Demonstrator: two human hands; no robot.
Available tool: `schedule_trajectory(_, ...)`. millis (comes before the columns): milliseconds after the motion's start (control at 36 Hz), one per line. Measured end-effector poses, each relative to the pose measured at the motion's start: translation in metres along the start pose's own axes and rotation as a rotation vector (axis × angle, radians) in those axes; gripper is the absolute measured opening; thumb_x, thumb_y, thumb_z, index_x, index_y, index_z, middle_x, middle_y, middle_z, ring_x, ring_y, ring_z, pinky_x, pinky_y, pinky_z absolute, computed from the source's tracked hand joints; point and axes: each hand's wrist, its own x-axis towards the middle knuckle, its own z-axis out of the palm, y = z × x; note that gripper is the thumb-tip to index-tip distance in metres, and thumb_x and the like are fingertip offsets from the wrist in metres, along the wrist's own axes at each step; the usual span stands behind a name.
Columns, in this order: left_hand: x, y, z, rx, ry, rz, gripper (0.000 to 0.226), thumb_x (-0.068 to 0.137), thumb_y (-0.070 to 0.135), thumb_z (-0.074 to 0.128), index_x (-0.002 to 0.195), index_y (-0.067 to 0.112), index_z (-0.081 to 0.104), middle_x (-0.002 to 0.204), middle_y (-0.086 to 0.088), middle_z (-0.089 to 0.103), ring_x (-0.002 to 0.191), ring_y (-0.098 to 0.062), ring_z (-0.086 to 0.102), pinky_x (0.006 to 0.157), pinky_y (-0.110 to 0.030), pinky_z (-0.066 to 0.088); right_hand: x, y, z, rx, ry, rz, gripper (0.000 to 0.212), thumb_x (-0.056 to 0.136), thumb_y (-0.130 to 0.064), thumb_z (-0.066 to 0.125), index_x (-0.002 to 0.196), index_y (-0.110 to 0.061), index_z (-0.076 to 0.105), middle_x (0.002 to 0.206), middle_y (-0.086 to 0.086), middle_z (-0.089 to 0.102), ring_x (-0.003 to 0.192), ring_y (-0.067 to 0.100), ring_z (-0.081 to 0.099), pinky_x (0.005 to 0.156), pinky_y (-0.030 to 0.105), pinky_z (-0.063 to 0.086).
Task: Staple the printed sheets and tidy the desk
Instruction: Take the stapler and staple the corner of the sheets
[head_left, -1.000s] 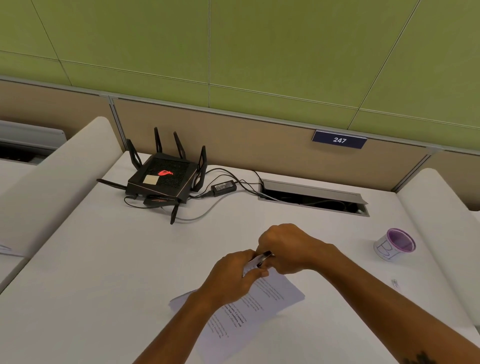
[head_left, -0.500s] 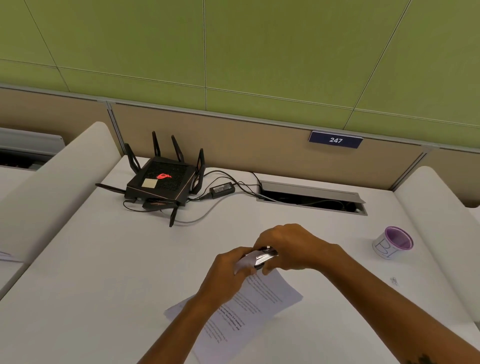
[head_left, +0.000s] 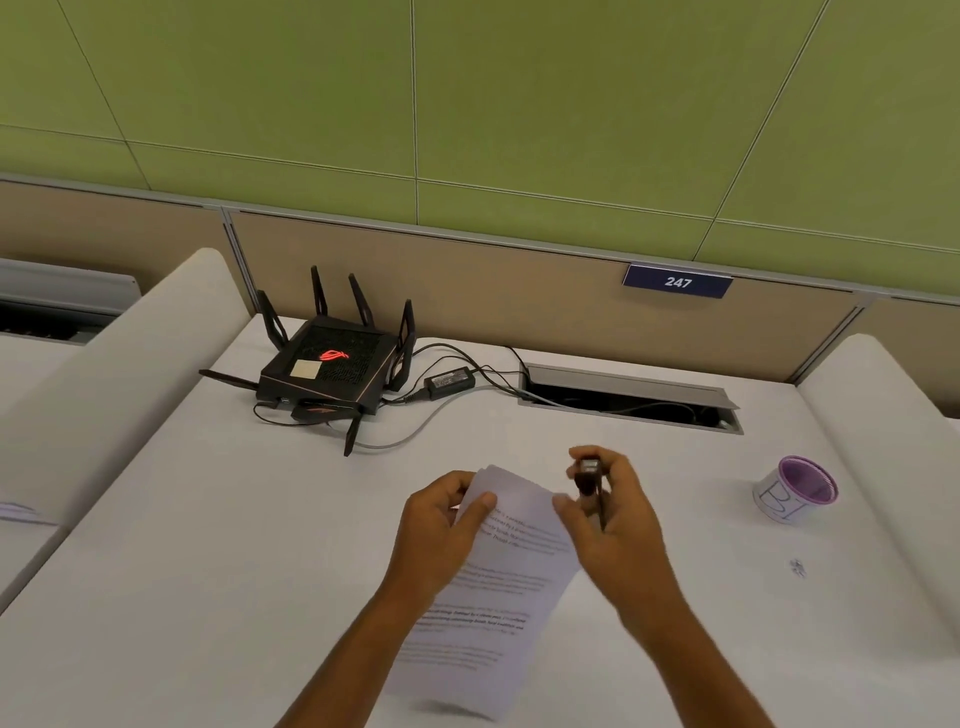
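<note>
The printed sheets (head_left: 498, 587) lie on the white desk (head_left: 208, 545), near its front middle, with their far end lifted. My left hand (head_left: 441, 525) pinches the sheets' upper left corner between thumb and fingers. My right hand (head_left: 613, 514) is closed around a small dark stapler (head_left: 589, 475), which points away from me just right of the sheets' top edge. The right thumb touches the paper's right edge. The stapler is off the paper.
A black router (head_left: 332, 369) with antennas and cables sits at the back left. An open cable hatch (head_left: 628, 397) runs along the back. A purple-rimmed paper cup (head_left: 795, 488) stands at the right, with a small staple-like bit (head_left: 797, 567) nearby. Padded dividers flank the desk.
The stapler has come off the sheets' corner and moved right with my right hand. My hands have separated, and the sheets have turned more lengthwise towards me.
</note>
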Motion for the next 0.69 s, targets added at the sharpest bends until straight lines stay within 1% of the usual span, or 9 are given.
schedule_trajectory(56,-0.001,0.005,0.002,-0.049,0.032,0.001,0.008,0.102,0.034,0.07,0.104,0.029,0.075,0.092,0.008,0.083,0.081,-0.017,0.082,0.068,-0.035,0.069,-0.018,0.001,0.014,0.02,0.015,0.001,0.043,0.091,-0.001,0.078,0.119,-0.028,0.06,0.101,-0.01,0.066,0.066,0.0,0.059,0.064,0.015,0.053)
schedule_trajectory(111,-0.003,0.01,0.005,-0.092,0.064,0.015,0.009,0.102,0.031,0.07,0.105,0.027,0.078,0.093,0.006,0.084,0.083,-0.018,0.082,0.068,-0.035,0.069,-0.031,0.001,0.026,-0.015,0.042,-0.008,0.039,0.088,-0.005,0.083,0.115,-0.025,0.062,0.104,-0.008,0.067,0.07,-0.004,0.062,0.06,0.011,0.051)
schedule_trajectory(222,-0.011,0.024,0.011,-0.164,0.11,0.073,0.018,0.101,0.028,0.071,0.102,0.042,0.081,0.097,0.01,0.085,0.088,-0.016,0.083,0.068,-0.029,0.067,-0.046,-0.003,0.041,-0.132,0.069,-0.02,0.039,0.088,-0.028,0.085,0.117,-0.029,0.058,0.119,-0.016,0.064,0.112,-0.009,0.061,0.075,0.011,0.057)
schedule_trajectory(306,-0.017,0.032,0.016,-0.176,0.131,0.109,0.03,0.101,0.024,0.072,0.096,0.052,0.082,0.097,0.011,0.085,0.09,-0.013,0.083,0.07,-0.03,0.068,-0.052,-0.006,0.043,-0.208,0.031,-0.052,0.052,0.084,-0.041,0.085,0.125,-0.031,0.054,0.123,-0.019,0.06,0.118,-0.014,0.056,0.08,0.002,0.052)
schedule_trajectory(417,-0.024,0.039,0.021,-0.18,0.173,0.117,0.036,0.099,0.02,0.075,0.088,0.054,0.082,0.093,0.013,0.085,0.085,-0.011,0.082,0.07,-0.031,0.068,-0.058,-0.007,0.043,-0.286,-0.061,-0.038,0.076,0.08,-0.053,0.086,0.141,-0.031,0.045,0.135,-0.022,0.055,0.119,0.001,0.062,0.093,0.016,0.06)
schedule_trajectory(528,-0.031,0.045,0.027,-0.198,0.202,0.102,0.038,0.097,0.021,0.077,0.085,0.056,0.081,0.089,0.016,0.084,0.084,-0.009,0.082,0.069,-0.029,0.068,-0.061,-0.01,0.044,-0.335,-0.09,-0.039,0.077,0.084,-0.048,0.083,0.143,-0.042,0.036,0.134,-0.039,0.048,0.107,-0.028,0.055,0.082,-0.007,0.042)
schedule_trajectory(583,-0.034,0.05,0.028,-0.2,0.211,0.103,0.037,0.095,0.023,0.078,0.083,0.058,0.08,0.091,0.018,0.084,0.086,-0.01,0.082,0.07,-0.031,0.068,-0.059,-0.012,0.044,-0.387,-0.056,-0.017,0.07,0.088,-0.041,0.081,0.145,-0.041,0.039,0.137,-0.031,0.058,0.104,-0.009,0.068,0.09,0.001,0.047)
schedule_trajectory(639,-0.036,0.053,0.028,-0.186,0.219,0.121,0.031,0.093,0.027,0.079,0.082,0.056,0.08,0.092,0.019,0.083,0.087,-0.012,0.083,0.072,-0.034,0.069,-0.057,-0.012,0.043,-0.431,0.016,-0.014,0.064,0.09,-0.033,0.081,0.146,-0.034,0.049,0.133,-0.02,0.069,0.106,0.011,0.074,0.099,0.022,0.056)
schedule_trajectory(694,-0.038,0.055,0.027,-0.194,0.215,0.129,0.013,0.088,0.037,0.078,0.091,0.049,0.081,0.099,0.017,0.084,0.091,-0.013,0.083,0.073,-0.04,0.07,-0.056,-0.011,0.04,-0.439,0.099,-0.063,0.05,0.09,-0.029,0.082,0.137,-0.03,0.062,0.117,-0.019,0.076,0.096,0.015,0.077,0.093,0.03,0.063)
